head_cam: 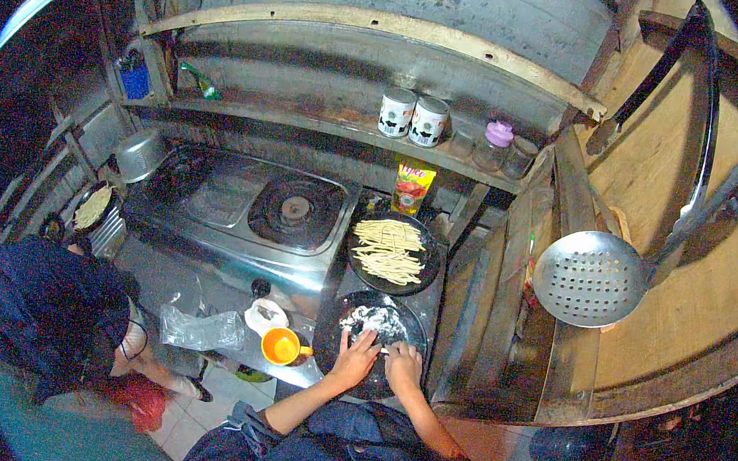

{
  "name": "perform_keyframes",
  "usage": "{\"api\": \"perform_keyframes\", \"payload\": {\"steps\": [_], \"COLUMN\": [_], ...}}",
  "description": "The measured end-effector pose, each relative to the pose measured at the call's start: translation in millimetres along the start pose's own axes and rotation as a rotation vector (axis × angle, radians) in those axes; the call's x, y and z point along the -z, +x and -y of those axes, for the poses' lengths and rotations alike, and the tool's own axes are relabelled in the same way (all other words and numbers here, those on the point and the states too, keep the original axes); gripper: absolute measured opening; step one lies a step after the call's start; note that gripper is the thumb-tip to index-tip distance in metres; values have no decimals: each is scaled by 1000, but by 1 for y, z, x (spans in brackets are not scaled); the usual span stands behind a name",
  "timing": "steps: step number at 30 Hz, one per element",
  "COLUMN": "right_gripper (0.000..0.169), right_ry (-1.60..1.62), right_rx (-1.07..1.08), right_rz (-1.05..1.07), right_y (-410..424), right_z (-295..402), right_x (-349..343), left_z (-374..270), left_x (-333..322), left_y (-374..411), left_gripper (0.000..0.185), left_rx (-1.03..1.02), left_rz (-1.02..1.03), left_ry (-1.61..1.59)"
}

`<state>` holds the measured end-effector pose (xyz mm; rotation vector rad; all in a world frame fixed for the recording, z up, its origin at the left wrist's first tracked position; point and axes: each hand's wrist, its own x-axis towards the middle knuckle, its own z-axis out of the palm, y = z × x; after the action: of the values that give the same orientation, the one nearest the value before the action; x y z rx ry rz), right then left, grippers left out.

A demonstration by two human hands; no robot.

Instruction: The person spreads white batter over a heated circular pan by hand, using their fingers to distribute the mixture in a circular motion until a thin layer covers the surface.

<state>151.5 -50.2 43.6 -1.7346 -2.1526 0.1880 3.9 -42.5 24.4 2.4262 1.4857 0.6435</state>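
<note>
A round black plate [408, 377] lies in front of me with a patch of white flour [377, 321] on its far part. My left hand [357, 357] rests over the plate at the flour's near edge, fingers spread. Beside it, my right hand [404, 367] is curled with its fingertips down; a small pale piece shows between the two hands, and whether it is gripped is unclear. Beyond, cut dough strips [390, 251] lie in two rows on a second black plate [431, 266]. An orange mug [281, 346] and a white bag [266, 316] stand left of the floured plate.
A steel gas stove [240, 258] is at the back left, near an aluminium pot [138, 155]. Clear plastic [199, 329] lies on the counter. Another person [54, 320] is at the left. Cans [396, 112] and jars line the shelf. A skimmer [591, 278] hangs right.
</note>
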Motion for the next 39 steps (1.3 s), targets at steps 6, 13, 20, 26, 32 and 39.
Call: {"api": "perform_keyframes", "payload": {"steps": [6, 13, 20, 26, 32, 39], "right_gripper": [6, 9, 9, 17, 30, 24], "right_ry": [-135, 33, -28, 281, 331, 359], "right_rx": [-11, -166, -157, -63, -55, -60], "right_rz": [-21, -46, -24, -22, 6, 34], "right_y": [0, -4, -5, -3, 2, 3], "right_z": [-7, -7, -12, -8, -12, -11], "right_x": [-5, 1, -3, -2, -15, -16], "left_z": [1, -2, -2, 0, 2, 4], "left_x": [1, -1, -4, -6, -17, -14], "left_y": [8, 10, 10, 10, 11, 11], "left_gripper": [14, 13, 14, 19, 18, 17], "left_rx": [-15, -25, -62, -92, -38, -21], "left_rz": [-63, -61, -84, -37, -113, -47], "left_ry": [-41, -100, -103, -132, -165, -171]}}
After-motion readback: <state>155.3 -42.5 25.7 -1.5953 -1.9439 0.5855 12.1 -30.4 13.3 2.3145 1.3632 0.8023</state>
